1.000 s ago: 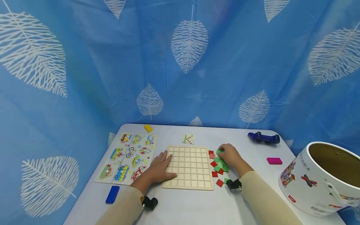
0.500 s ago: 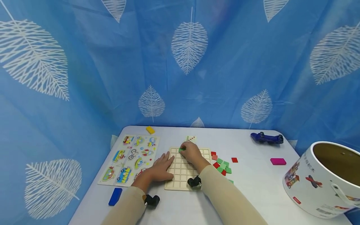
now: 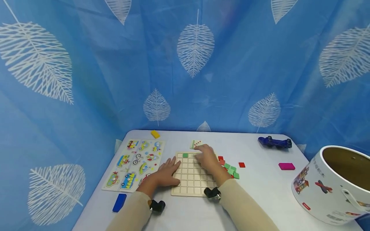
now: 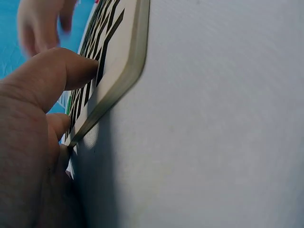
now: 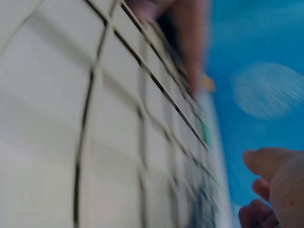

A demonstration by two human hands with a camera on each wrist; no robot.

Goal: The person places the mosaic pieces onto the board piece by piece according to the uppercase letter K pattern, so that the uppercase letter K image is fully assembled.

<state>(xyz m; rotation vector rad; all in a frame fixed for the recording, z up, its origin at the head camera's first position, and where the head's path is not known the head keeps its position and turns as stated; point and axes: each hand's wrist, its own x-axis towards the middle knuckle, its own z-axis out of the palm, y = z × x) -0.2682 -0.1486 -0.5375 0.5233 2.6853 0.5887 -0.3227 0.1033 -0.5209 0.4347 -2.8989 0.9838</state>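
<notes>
A pale wooden grid board (image 3: 193, 179) lies on the white table. One green square tile (image 3: 185, 155) sits in a cell of its far row, near the left corner. My left hand (image 3: 165, 175) rests at the board's left edge, fingers spread, the thumb (image 4: 78, 71) on its surface in the left wrist view. Over the far right part of the board hovers my right hand (image 3: 207, 158), its fingers loosely bent with nothing seen between them. Beyond its fingertips is a small pattern card (image 3: 195, 143). Red and green tiles (image 3: 231, 170) lie in a loose pile right of the board.
A picture puzzle board (image 3: 134, 163) is at the left, with a blue block (image 3: 119, 202) in front and a yellow block (image 3: 155, 134) behind. To the right are a single red tile (image 3: 242, 165), a pink block (image 3: 286, 166), a dark blue toy car (image 3: 275, 142) and a white bucket (image 3: 323, 189).
My right hand carried a green tile from the pile to the board's far left, let go of it there, and has moved back rightward. The left hand stays at the board's edge.
</notes>
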